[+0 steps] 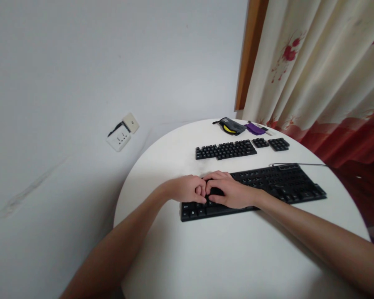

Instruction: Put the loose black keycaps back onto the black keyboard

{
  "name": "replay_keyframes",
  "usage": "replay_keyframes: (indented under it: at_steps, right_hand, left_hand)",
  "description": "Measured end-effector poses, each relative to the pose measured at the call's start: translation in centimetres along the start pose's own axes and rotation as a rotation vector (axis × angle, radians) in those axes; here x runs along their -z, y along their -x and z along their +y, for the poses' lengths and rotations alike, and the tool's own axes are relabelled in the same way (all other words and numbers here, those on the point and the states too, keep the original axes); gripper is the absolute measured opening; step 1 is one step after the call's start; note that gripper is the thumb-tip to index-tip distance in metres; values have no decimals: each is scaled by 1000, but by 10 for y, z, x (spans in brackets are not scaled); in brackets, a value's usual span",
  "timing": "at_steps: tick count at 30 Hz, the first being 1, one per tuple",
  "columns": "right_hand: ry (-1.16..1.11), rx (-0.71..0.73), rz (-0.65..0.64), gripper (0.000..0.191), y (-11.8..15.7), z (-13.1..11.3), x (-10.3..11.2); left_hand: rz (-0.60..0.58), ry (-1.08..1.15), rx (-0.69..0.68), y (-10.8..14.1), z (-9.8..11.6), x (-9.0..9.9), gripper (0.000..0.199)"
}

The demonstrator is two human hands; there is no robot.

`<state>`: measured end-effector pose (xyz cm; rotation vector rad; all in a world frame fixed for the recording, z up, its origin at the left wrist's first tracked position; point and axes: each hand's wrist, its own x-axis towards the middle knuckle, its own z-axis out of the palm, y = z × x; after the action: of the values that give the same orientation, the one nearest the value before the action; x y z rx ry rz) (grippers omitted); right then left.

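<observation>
Looked like a home, with a flowered curtain (pixel 318 70) at upper right, wall socket (pixel 119 138) left of centre, round white bench (pixel 187 257) at lower centre.

Keycaps (pixel 235 150) behind keyboard (pixel 277 182) on table (pixel 162 160)

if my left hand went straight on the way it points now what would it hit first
Most likely the right hand, just ahead of the left hand at the black keyboard; whether the two hands touch is hard to tell.
</observation>
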<state>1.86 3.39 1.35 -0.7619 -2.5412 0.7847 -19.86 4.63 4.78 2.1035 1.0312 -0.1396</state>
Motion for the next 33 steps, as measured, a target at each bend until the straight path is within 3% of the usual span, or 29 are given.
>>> replay_keyframes:
  at_steps: [5,10,21,24,28,33]
  right_hand:
    - [8,-8,13,17,0,-1,-2]
    - [9,-7,17,12,-1,1,-3]
    - [-17,22,101,20,-4,6,-7]
    - [-45,30,145,21,-5,8,-7]
    - [3,7,261,22,-6,11,-4]
    - [286,-200,435,23,-6,26,1]
  left_hand:
    - [44,-65,53,-2,2,-3,20]
    - [22,-22,19,0,4,-1,8]
    - [96,2,-28,-4,-4,0,24]
    - [184,-17,-54,-5,-2,0,25]
    - [402,-20,-105,-11,3,-1,24]
    - [662,-84,-170,-26,-1,-8,19]
